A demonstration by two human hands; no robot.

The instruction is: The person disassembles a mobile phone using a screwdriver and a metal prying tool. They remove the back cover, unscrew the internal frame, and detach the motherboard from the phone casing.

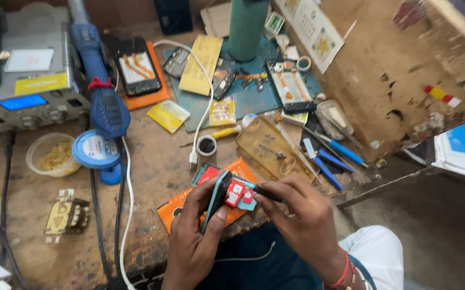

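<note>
While hands grip teal phone (red labels), orange packet beneath.

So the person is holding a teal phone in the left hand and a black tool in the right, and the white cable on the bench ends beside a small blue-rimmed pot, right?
Not quite: in the head view the white cable ends beside a small white-rimmed pot. The rest holds: the left hand grips the teal phone and the right hand holds the black tool.
</note>
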